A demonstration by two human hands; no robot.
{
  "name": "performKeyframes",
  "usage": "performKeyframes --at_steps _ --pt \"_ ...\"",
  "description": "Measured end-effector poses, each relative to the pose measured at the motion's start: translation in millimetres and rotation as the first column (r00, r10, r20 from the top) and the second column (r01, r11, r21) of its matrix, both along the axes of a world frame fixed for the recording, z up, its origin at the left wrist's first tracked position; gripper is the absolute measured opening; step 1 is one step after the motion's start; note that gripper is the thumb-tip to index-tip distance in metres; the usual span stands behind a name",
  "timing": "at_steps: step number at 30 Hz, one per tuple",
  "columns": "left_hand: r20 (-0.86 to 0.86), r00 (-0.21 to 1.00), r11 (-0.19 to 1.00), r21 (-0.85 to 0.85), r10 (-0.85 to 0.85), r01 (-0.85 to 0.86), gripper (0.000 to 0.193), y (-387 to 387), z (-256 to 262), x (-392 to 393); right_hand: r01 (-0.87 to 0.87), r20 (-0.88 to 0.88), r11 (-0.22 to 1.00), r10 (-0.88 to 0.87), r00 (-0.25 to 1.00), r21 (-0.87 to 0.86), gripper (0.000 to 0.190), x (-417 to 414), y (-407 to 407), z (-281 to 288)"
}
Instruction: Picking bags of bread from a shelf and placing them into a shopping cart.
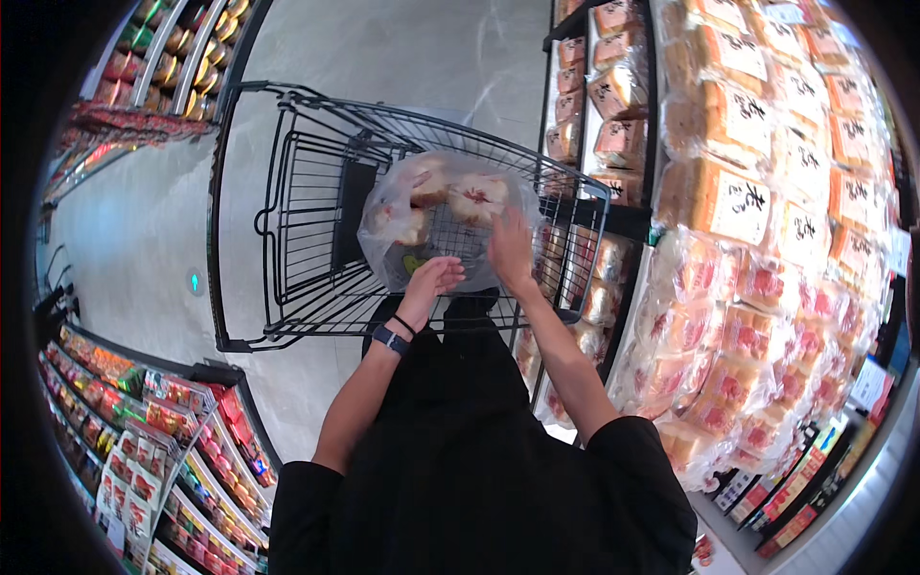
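Observation:
A clear plastic bag (460, 280) of bread buns (478, 195) is spread out in the metal shopping cart (302, 208) before me. Several buns show through the film, and a green mark lies near the bag's lower left. My right hand (510, 248) touches the bag's right side, fingers extended over it; whether it pinches the film I cannot tell. At the bag's lower edge my left hand (431, 284) is held with fingers loosely curled, a dark watch and band at its wrist. Nothing shows clearly between its fingers.
On the right, packaged bread loaves (744, 208) and bagged bread with red print (751, 338) are stacked high beside the cart. A narrow rack of packaged bread (618, 90) stands at the cart's far right. Packaged goods shelves (194, 474) are at lower left, with another rack (172, 57) upper left.

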State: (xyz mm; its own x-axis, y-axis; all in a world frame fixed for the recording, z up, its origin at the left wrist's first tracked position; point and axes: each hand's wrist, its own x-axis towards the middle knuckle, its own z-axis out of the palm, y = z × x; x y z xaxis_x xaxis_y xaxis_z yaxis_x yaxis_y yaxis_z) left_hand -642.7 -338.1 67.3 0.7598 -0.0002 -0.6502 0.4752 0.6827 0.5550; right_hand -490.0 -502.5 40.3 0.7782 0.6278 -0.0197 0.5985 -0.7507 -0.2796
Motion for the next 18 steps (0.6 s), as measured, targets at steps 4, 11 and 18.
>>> performKeyframes --at_steps 4,11,18 --pt "-0.025 0.998 0.998 -0.034 -0.053 0.053 0.035 -23.1 3.3 -0.7 0.103 -0.101 0.977 -0.085 0.991 0.187 0.050 -34.8 -29.9 18.8" --pt "0.035 0.987 0.983 -0.086 -0.159 0.162 0.035 -59.9 20.1 -1.0 0.312 -0.165 0.880 -0.269 0.949 0.357 0.037 -96.2 -86.8 55.1" --pt "0.066 0.955 0.937 -0.185 -0.289 0.296 0.041 -86.1 11.2 6.3 0.605 -0.307 0.636 -0.524 0.794 0.479 0.019 -125.7 -180.3 100.0"
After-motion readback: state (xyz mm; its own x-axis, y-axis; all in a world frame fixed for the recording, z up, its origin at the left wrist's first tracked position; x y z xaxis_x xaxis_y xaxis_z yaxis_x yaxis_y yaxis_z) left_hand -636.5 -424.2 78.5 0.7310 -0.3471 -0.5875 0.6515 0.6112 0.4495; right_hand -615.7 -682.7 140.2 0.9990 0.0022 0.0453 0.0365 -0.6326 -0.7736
